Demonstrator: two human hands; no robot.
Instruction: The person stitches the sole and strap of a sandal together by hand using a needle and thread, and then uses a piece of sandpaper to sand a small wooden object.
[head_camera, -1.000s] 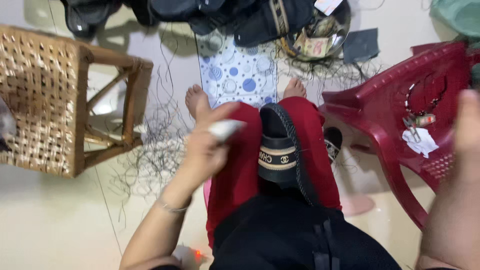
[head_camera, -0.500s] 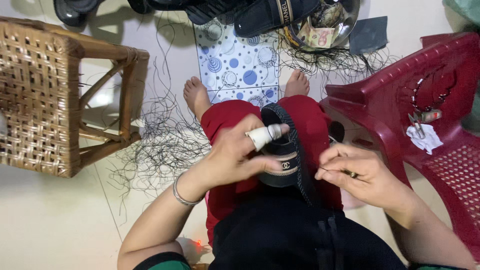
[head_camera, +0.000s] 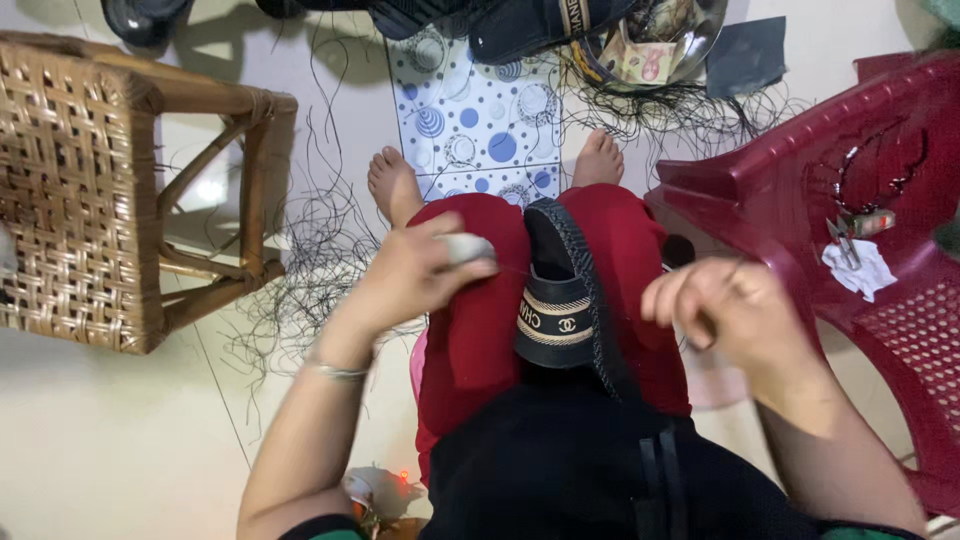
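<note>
Across your lap, on the red trousers (head_camera: 480, 330), lies a black slide sandal (head_camera: 560, 300) with its toe pointing away from you; its sole edge is dark and ribbed, and a tan band with light lettering crosses the strap. Your left hand (head_camera: 415, 275) rests on the left thigh just beside the sandal, its fingers curled shut around a small whitish spool-like object (head_camera: 468, 247), from which a thin dark thread (head_camera: 515, 270) seems to run toward the sandal. Your right hand (head_camera: 725, 310) hovers just right of the sandal, above the right thigh, its fingers bent inward and drawn together as if pinching something fine; what they pinch cannot be told. Loose black threads (head_camera: 310, 270) litter the floor between a wicker stool (head_camera: 90, 200) and a red plastic chair (head_camera: 850, 250).
</note>
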